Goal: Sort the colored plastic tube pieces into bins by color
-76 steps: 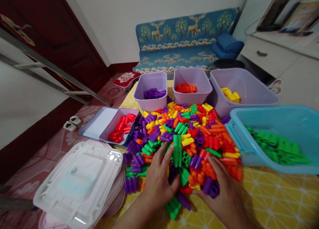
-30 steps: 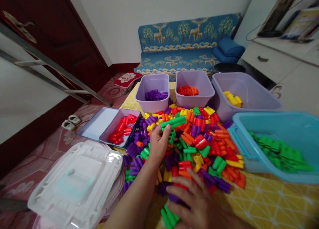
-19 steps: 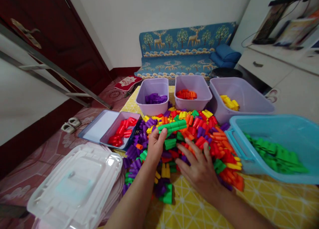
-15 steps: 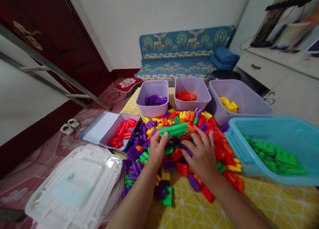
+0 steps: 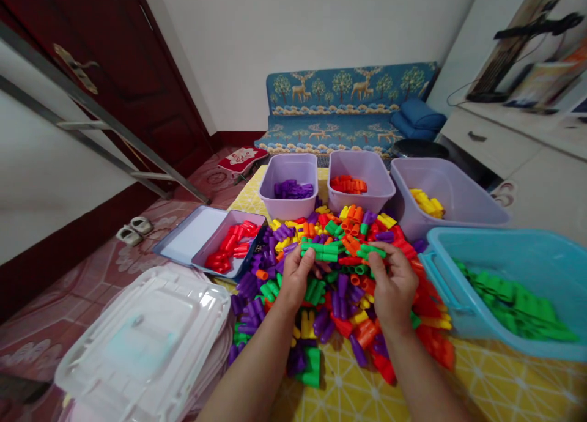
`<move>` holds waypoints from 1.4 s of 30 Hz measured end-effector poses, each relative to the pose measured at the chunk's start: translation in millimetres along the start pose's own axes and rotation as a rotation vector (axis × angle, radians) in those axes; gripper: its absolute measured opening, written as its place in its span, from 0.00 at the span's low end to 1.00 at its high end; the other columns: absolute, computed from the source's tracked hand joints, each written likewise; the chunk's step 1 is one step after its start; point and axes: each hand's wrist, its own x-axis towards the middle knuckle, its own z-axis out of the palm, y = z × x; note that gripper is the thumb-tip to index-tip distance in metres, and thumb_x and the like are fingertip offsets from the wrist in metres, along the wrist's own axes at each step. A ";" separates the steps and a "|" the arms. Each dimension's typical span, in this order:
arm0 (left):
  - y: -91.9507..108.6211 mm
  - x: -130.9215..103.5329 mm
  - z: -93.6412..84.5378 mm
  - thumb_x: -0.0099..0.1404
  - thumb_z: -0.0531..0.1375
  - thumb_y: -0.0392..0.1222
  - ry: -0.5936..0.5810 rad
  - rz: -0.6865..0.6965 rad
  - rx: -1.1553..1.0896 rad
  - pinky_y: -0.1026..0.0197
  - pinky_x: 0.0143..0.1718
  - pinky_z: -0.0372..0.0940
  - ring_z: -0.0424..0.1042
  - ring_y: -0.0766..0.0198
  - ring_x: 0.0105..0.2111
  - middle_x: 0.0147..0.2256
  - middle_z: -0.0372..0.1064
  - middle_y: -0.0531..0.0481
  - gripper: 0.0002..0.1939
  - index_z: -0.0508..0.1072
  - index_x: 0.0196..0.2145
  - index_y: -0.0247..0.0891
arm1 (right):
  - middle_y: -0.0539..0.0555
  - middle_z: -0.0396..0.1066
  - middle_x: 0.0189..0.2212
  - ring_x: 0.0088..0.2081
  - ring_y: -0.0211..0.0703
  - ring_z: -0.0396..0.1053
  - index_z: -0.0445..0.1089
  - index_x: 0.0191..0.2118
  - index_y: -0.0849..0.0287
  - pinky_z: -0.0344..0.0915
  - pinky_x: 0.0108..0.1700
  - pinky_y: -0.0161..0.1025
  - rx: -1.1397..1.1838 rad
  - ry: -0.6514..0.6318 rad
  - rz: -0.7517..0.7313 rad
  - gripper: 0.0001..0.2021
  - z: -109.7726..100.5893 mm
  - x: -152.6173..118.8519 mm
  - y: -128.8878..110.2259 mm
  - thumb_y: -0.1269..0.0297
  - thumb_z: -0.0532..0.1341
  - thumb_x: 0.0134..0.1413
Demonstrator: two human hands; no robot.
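Observation:
Above a mixed heap of plastic bullet-shaped building blocks [image 5: 342,290], my left hand [image 5: 297,275] pinches a joined row of green blocks [image 5: 324,252]. My right hand [image 5: 395,284] is closed on another green block [image 5: 370,251], a short gap to the right of that row. An orange block [image 5: 351,246] shows between the two green pieces; whether it touches either is unclear. Purple, red, yellow, orange and green blocks lie loose under both hands. My fingers hide part of each held piece.
Purple blocks lie in one lilac bin [image 5: 288,209], orange in a second [image 5: 362,197], yellow in a third [image 5: 468,192]. A turquoise bin [image 5: 495,342] at right holds green blocks. Red ones lie in an open-lidded box [image 5: 197,260]. White lids [image 5: 142,336] are stacked at front left.
My right hand has gone from spread fingers over the heap to gripping a green block, slightly to the right. My left hand still holds its green row. The camera view has shifted slightly.

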 end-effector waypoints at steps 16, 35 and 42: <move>-3.3 -5.6 2.9 0.68 0.52 0.52 -0.078 0.154 0.153 0.65 0.28 0.58 0.63 0.67 0.25 0.25 0.67 0.51 0.17 0.70 0.32 0.35 | 0.53 0.74 0.40 0.48 0.50 0.67 0.73 0.37 0.54 0.46 0.61 0.59 -0.150 -0.161 -0.181 0.07 15.4 -16.4 -14.4 0.58 0.62 0.56; 4.1 -3.5 9.1 0.65 0.58 0.44 0.084 0.396 0.468 0.62 0.33 0.67 0.68 0.58 0.44 0.56 0.60 0.42 0.21 0.66 0.55 0.43 | 0.54 0.75 0.36 0.36 0.44 0.72 0.71 0.44 0.57 0.69 0.39 0.42 0.028 -0.141 0.114 0.13 3.3 -0.3 -24.7 0.59 0.63 0.53; 0.8 -2.6 9.1 0.64 0.59 0.39 0.059 0.400 0.489 0.65 0.27 0.64 0.68 0.64 0.37 0.53 0.63 0.42 0.15 0.71 0.49 0.42 | 0.54 0.76 0.39 0.37 0.42 0.76 0.66 0.41 0.57 0.68 0.45 0.45 0.594 0.241 0.239 0.09 -8.4 13.6 -44.6 0.63 0.62 0.55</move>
